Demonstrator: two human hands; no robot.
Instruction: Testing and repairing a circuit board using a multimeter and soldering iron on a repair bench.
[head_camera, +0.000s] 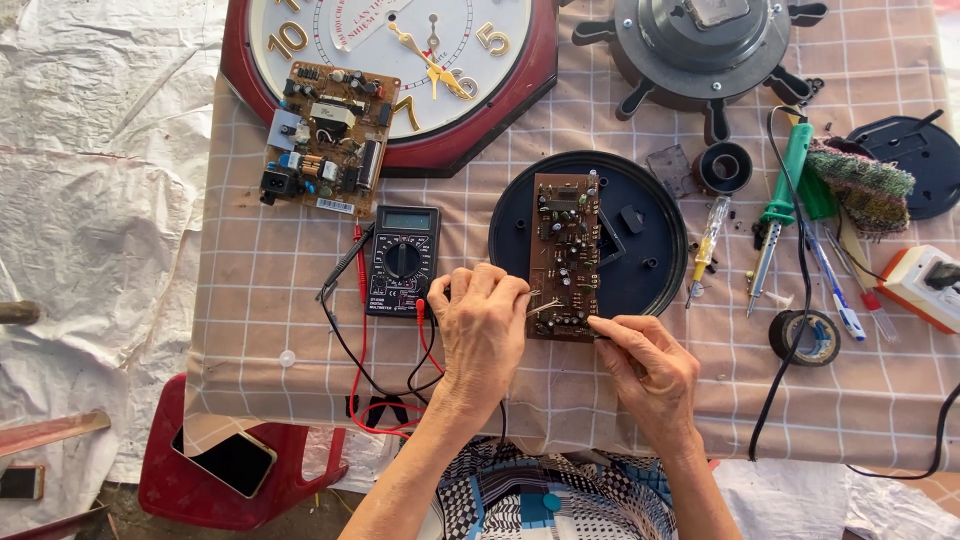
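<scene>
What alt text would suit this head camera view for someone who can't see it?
Two bare hands, left hand and right hand, touch a brown circuit board lying on a round black clock back; a multimeter sits to the left on the checked tablecloth.

Count on the bench — two circuit boards: brown board (564, 255) on the black round plate (650, 240), second board (326, 138) lying over the clock. One wall clock (400, 70), one multimeter (403, 261), one grey ship-wheel clock back (700, 50). One soldering iron (780, 210), one tester screwdriver (708, 248), two pens (850, 300) probably — partly hidden. One tape roll (805, 336), one black spool (724, 167). Two hands in view: left hand (482, 325), right hand (650, 368). Two phones off the bench, one (225, 458) on the red stool.
</scene>
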